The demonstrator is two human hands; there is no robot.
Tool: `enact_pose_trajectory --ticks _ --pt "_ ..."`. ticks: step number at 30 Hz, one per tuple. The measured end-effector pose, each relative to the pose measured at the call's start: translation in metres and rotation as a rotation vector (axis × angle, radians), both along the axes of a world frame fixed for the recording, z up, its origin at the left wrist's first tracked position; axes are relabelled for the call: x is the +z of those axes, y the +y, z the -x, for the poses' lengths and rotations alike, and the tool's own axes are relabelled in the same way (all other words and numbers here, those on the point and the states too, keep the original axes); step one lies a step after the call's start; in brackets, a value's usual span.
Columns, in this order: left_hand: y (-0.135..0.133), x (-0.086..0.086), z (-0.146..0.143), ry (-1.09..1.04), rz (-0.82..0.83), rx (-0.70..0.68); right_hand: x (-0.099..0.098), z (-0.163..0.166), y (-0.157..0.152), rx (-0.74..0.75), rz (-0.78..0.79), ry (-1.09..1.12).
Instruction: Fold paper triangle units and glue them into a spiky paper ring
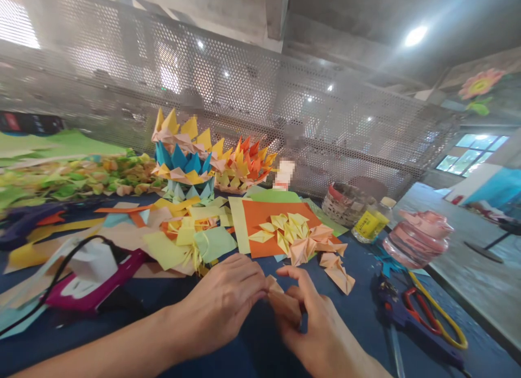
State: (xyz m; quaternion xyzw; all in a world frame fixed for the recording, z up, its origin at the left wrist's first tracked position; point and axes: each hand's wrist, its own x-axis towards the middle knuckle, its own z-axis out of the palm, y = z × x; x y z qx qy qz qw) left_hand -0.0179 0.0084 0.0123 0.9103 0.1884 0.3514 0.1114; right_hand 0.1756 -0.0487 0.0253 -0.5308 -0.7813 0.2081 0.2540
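Observation:
Between my hands is a small folded piece of peach paper (285,304), held just above the dark blue tabletop. My left hand (230,294) pinches its left end, fingers curled together. The fingers of my right hand (307,313) close on its right side, with the index finger raised and bent over it. Just beyond lie folded peach paper pieces (303,250) and folded pale yellow pieces (291,226), heaped on an orange sheet (258,220).
Layered paper flowers (183,161) stand at the back. Loose paper scraps (166,247) and a magenta power strip (97,291) lie left. To the right are a woven basket (345,204), a yellow-labelled bottle (370,223), a pink water bottle (419,237), a glue gun (415,318) and yellow-handled scissors (448,318).

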Motion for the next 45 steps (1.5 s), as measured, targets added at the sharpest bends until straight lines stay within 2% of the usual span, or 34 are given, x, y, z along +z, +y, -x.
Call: enact_pose_trajectory --ticks 3,7,16,21,29,37,45 --pt "-0.005 0.003 0.0 0.046 0.007 -0.041 -0.002 -0.001 0.001 -0.01 0.025 0.012" --pt "-0.004 0.004 0.0 0.019 0.025 -0.001 -0.003 -0.002 -0.001 -0.001 0.026 0.046" --pt "0.002 -0.002 -0.001 -0.109 0.179 0.01 0.002 -0.006 0.001 -0.036 -0.113 0.126" --pt "0.003 -0.002 0.0 -0.102 0.208 0.02 0.007 -0.005 0.001 -0.039 -0.149 0.098" --pt "0.003 0.003 -0.001 -0.071 0.266 0.075 0.019 -0.015 0.006 -0.139 -0.199 0.085" --pt "0.004 -0.005 -0.001 -0.132 0.223 0.037 0.018 -0.014 0.006 -0.118 -0.126 0.064" --pt "0.001 0.001 -0.002 -0.136 0.266 0.042 0.009 -0.016 0.008 -0.091 -0.025 0.045"
